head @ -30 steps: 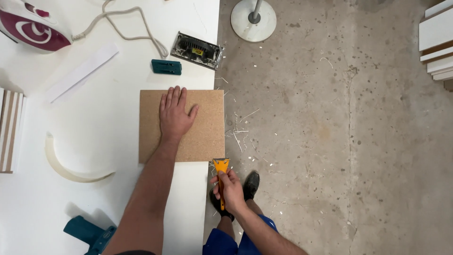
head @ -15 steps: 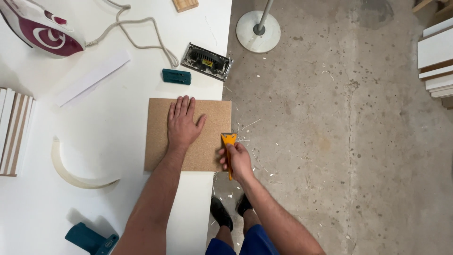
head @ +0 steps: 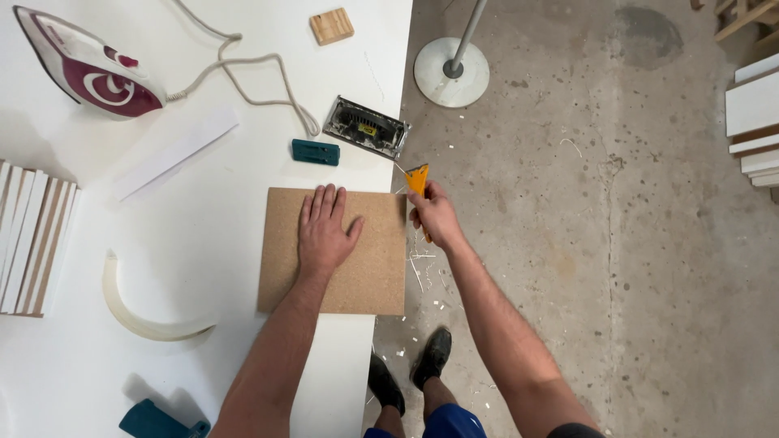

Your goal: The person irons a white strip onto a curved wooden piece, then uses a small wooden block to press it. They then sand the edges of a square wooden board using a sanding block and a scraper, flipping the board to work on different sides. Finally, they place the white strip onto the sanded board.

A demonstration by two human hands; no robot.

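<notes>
A brown chipboard panel [head: 365, 276] lies flat on the white table [head: 203, 243], its right edge hanging just past the table's edge. My left hand [head: 324, 231] presses flat on the panel's upper middle, fingers spread. My right hand [head: 436, 215] grips an orange-handled scraper [head: 417, 180] at the panel's top right corner, blade end pointing away from me.
On the table: a maroon and white iron [head: 85, 73] with its cord, a small teal block [head: 315, 152], a dark metal tool [head: 367, 127], a wooden block [head: 331, 26], a white strip [head: 174, 152], a curved white offcut [head: 142, 320], stacked boards [head: 32, 235]. A lamp-stand base [head: 451, 71] is on the concrete floor.
My right hand has slid the scraper along the panel's right edge from the near corner to the far corner. My left hand stayed flat on the panel.
</notes>
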